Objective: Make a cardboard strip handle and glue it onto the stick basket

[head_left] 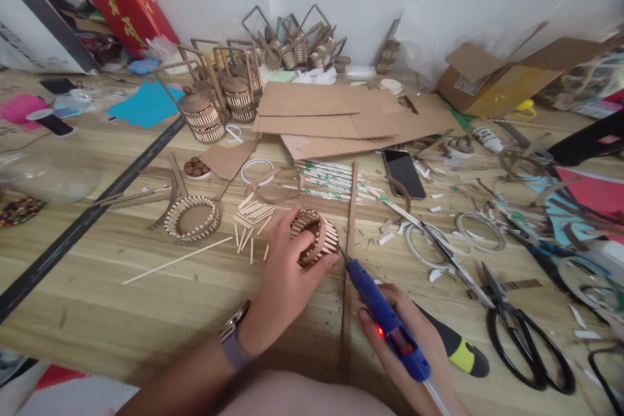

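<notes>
My left hand point(287, 273) grips a small round basket ring point(316, 237) made of short wooden sticks on a cardboard band, tilted on its side on the wooden floor. My right hand point(414, 331) holds a blue glue gun point(385, 318) with a red light lit; its nozzle tip points at the ring's lower right edge and nearly touches it. A watch sits on my left wrist. Loose cut sticks point(251, 218) lie just left of the ring. A second stick ring point(192, 218) lies flat further left.
Black scissors point(524, 338) and a yellow-black knife point(458, 348) lie to the right. A phone point(404, 172), chopstick packets point(331, 179), tape rings point(480, 231), flat cardboard point(336, 117) and finished stick baskets point(205, 117) lie beyond. A cardboard box point(497, 81) stands back right.
</notes>
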{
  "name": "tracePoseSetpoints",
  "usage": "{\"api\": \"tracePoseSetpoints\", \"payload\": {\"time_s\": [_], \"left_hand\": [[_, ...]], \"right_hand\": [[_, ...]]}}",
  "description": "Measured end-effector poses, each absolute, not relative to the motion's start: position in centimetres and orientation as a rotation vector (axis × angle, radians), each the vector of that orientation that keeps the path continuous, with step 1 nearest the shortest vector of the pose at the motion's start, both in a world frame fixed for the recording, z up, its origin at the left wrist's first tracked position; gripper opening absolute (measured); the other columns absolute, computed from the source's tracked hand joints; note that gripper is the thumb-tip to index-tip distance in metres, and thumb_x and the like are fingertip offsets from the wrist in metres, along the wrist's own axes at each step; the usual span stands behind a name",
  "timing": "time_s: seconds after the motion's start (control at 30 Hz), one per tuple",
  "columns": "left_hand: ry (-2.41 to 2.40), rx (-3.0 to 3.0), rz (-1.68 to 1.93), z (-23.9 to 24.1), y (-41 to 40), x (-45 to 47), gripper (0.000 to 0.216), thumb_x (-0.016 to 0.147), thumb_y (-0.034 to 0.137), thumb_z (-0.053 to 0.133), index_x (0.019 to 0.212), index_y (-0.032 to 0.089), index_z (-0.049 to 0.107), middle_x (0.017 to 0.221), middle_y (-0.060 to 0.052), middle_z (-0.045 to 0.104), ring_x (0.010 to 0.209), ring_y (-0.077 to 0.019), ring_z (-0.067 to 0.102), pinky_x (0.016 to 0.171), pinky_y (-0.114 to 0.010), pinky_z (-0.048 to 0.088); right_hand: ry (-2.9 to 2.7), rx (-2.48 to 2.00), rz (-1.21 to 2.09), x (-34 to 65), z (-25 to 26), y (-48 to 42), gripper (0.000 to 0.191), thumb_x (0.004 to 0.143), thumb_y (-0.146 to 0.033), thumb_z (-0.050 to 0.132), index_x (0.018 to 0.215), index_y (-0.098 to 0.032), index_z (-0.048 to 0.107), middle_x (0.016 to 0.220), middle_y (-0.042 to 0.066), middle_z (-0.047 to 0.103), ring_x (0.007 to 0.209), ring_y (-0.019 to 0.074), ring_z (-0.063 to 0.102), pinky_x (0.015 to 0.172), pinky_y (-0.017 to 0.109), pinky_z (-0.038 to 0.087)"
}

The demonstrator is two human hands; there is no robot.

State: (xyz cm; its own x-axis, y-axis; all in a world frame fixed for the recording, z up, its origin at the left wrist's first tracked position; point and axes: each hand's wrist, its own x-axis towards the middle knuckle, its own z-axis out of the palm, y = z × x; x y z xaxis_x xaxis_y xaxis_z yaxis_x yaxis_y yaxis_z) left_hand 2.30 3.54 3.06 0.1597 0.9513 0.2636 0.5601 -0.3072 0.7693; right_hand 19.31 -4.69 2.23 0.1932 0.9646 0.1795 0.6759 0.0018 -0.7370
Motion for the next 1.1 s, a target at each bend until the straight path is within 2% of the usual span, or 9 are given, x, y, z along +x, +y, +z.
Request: {"api": "tracePoseSetpoints", "payload": {"time_s": [0.13,0.47,0.83,1.1], "left_hand": [[1.426,1.918,1.026,2.8,3.6,2.2,0.015,0.084,0.033,0.069,0.083,0.02,0.06,0.144,-0.012,0.043,0.134,-0.0313,0.041,0.112,-0.053,0.035],[1.411,1.836,0.978,2.8,3.5,1.7,0.021,0.086,0.036,0.065,0.076,0.02,0.056,0.144,-0.01,0.044,0.135,-0.0309,0.04,0.112,-0.052,0.036],[1.38,1.768,0.977,2.8,3.3,1.5,0.024,0.086,0.038,0.065,0.074,0.021,0.052,0.145,-0.01,0.043,0.137,-0.0306,0.038,0.113,-0.052,0.032],[1.384,1.77,0.969,2.9,3.1,1.5,0.022,0.086,0.037,0.066,0.076,0.02,0.056,0.144,-0.01,0.044,0.136,-0.0304,0.039,0.113,-0.05,0.034]], "right_hand": [[-1.577,-1.717,0.461,19.5,2.2,-4.7,0.013,0.081,-0.04,0.058,0.078,-0.027,0.059,0.073,0.001,0.066,0.063,0.0199,0.061,0.066,0.031,0.049],[-1.498,-1.754,0.58,18.9,2.9,-5.0,0.02,0.082,-0.044,0.055,0.076,-0.026,0.06,0.071,0.0,0.067,0.062,0.0187,0.062,0.059,0.029,0.047],[-1.49,-1.767,0.572,18.6,2.9,-5.0,0.019,0.081,-0.044,0.055,0.074,-0.027,0.06,0.066,-0.001,0.065,0.058,0.019,0.06,0.061,0.031,0.049],[-1.524,-1.772,0.553,18.8,2.6,-5.0,0.018,0.082,-0.043,0.054,0.076,-0.026,0.06,0.071,0.0,0.066,0.063,0.0199,0.062,0.062,0.03,0.046]]}}
